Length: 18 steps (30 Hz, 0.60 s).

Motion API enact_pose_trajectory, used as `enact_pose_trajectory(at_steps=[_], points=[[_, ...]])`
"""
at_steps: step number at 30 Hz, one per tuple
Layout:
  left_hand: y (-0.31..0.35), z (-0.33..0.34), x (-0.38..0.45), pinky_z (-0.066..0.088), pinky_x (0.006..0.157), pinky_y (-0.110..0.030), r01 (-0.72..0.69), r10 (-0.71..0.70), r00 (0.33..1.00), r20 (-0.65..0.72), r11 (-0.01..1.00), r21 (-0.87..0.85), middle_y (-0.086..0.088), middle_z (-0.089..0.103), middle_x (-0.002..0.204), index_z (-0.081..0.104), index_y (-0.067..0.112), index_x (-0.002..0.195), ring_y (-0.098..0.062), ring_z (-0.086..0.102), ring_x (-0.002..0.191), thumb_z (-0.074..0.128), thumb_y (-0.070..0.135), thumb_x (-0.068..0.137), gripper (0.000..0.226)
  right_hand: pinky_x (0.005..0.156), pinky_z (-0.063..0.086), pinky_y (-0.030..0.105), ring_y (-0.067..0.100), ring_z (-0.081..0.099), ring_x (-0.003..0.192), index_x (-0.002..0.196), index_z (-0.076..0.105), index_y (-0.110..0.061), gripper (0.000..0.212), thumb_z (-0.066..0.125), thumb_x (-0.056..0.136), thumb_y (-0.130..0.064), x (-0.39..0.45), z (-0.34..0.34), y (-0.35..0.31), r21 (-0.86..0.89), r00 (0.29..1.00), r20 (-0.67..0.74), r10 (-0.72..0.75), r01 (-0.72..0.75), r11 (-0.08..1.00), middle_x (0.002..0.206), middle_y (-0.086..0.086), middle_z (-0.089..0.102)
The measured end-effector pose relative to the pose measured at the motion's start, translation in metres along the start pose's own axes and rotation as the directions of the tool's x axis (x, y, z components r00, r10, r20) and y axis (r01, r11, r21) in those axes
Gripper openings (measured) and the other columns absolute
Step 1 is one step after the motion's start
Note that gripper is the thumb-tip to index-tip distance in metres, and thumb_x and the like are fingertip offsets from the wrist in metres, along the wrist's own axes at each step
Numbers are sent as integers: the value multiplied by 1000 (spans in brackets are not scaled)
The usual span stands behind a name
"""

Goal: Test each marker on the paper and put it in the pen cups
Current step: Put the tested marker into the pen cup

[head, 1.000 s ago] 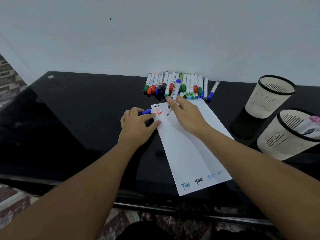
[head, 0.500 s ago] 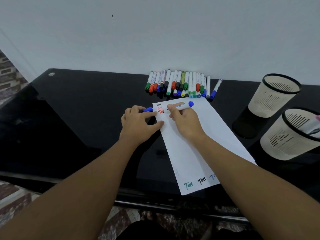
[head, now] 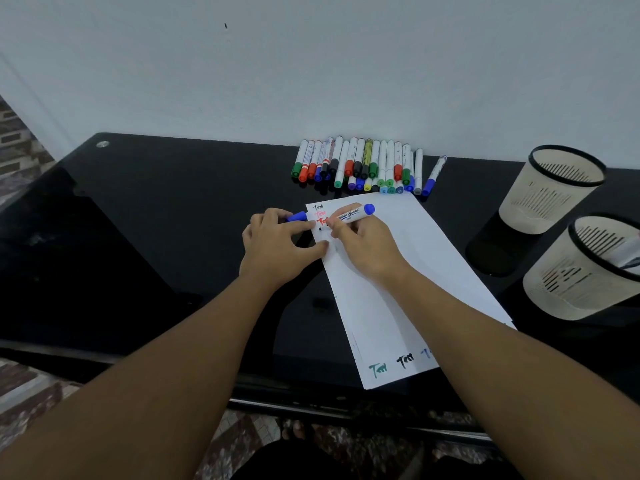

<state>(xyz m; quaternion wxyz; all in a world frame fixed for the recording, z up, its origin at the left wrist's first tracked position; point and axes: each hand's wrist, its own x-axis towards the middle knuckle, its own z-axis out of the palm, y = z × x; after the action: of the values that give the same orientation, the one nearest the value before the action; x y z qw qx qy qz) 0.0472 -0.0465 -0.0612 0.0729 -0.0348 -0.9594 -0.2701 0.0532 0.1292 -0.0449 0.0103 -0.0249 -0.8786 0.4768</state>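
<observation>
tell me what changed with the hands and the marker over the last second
The right hand tipped the blue marker from standing nearly upright over the paper to lying low, blue end pointing right, tip down by the red test marks. The left hand kept holding the blue cap and pressing the paper's edge. The row of markers and both pen cups stayed put.

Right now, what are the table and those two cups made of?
The table looks like glossy black glass: it mirrors the far cup. Both the far cup and the near cup look like matte cream plastic with slotted walls and black rims, though painted metal is possible.
</observation>
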Motion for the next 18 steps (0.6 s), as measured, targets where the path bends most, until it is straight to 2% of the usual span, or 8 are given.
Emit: enact_pose_trajectory(at_steps=[5,10,15,18], points=[[0,0,0,19,118,-44,4,-4,1000,5,1000,3,12,42,134,64,44,130,-15,28,134,65,69,81,55,90,57,45,18,70,92,108,74,-13,40,55,103,-48,-1,0,-1,-39,999,-36,-2,0,999,96,3,75],[1,0,0,20,118,-44,6,-6,1000,8,1000,1,12,42,135,64,44,130,-15,28,135,65,70,81,56,91,57,43,15,69,93,112,74,-15,40,54,103,-49,-1,-1,-3,-49,999,-33,15,-17,999,99,0,75],[1,-2,-1,20,118,-42,1,-1,1000,3,1000,-5,12,42,133,64,43,130,-14,28,134,66,68,81,55,86,57,49,25,70,89,102,72,-7,44,53,104,-47,-6,-2,-1,-45,999,-36,-6,5,999,93,10,74],[1,-2,-2,19,117,-42,-1,1,1000,1,1000,-10,13,42,132,65,44,129,-14,28,133,65,69,80,55,87,57,43,22,70,93,104,72,-7,43,53,105,-45,-6,-3,0,-10,999,-46,7,-7,1000,97,8,74]])
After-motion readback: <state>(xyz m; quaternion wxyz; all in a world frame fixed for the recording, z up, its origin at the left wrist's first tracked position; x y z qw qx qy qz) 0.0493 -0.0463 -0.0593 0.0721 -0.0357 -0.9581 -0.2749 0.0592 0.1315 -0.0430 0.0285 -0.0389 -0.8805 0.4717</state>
